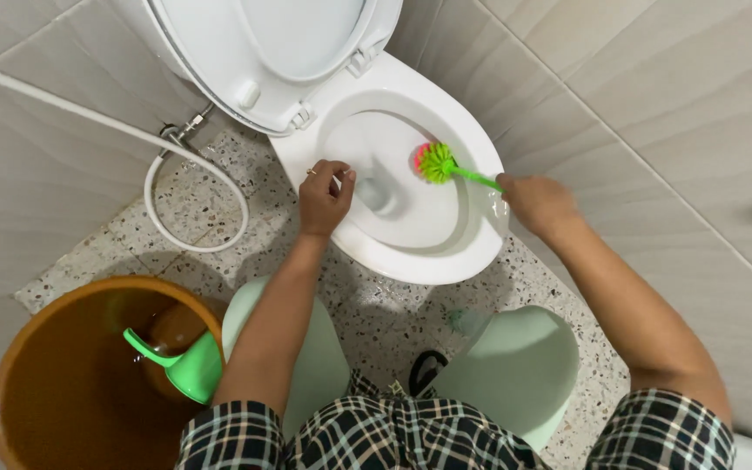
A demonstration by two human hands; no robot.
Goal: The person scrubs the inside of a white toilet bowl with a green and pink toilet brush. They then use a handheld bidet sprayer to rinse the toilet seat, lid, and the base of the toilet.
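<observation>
Two hands are at work over the white toilet bowl (472, 228), whose seat and lid (263, 52) stand raised against the wall. The right hand (537, 202) is closed in a fist around the green handle of the toilet brush (450, 167); the fingers are wrapped together on the handle with no gap showing. The brush head, green bristles with a pink core, lies against the inner wall of the bowl on the right side, just below the rim and above the water. The left hand (324, 196) rests on the left edge of the rim with its fingers curled inward, the tips bent close toward the thumb; whether it pinches something small or only grips the rim cannot be told from this view. As a judgement, scrubbing is under way: the brush is at the upper right of the bowl, and no foam or residue shows which areas have been covered, so progress cannot be fixed more exactly. The lower basin and the left wall appear to remain for the brush. To the left of the person stands a brown bucket (10, 374) of water with a green dipper (186, 365) in it, untouched, and a white spray hose (193, 187) loops on the speckled floor (376, 318).
</observation>
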